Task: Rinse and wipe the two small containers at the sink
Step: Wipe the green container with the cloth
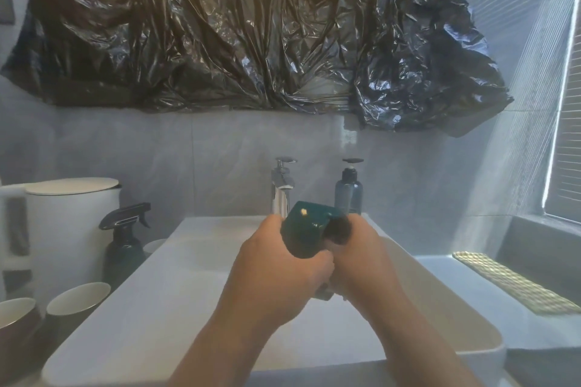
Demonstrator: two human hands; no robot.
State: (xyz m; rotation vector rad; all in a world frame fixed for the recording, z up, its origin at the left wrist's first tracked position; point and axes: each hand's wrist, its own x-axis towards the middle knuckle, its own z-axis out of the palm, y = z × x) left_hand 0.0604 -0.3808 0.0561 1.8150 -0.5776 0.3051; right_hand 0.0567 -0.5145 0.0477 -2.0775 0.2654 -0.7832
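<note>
left hand (283, 264) grips green container (306, 229) | right hand (361, 258) curled on its right side | forearms converge, hands touching

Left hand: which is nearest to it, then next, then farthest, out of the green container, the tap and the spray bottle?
1. The green container: gripped by the left hand over the sink.
2. The tap: just behind, at the sink's back edge.
3. The spray bottle: on the counter, well off to the left.
</note>
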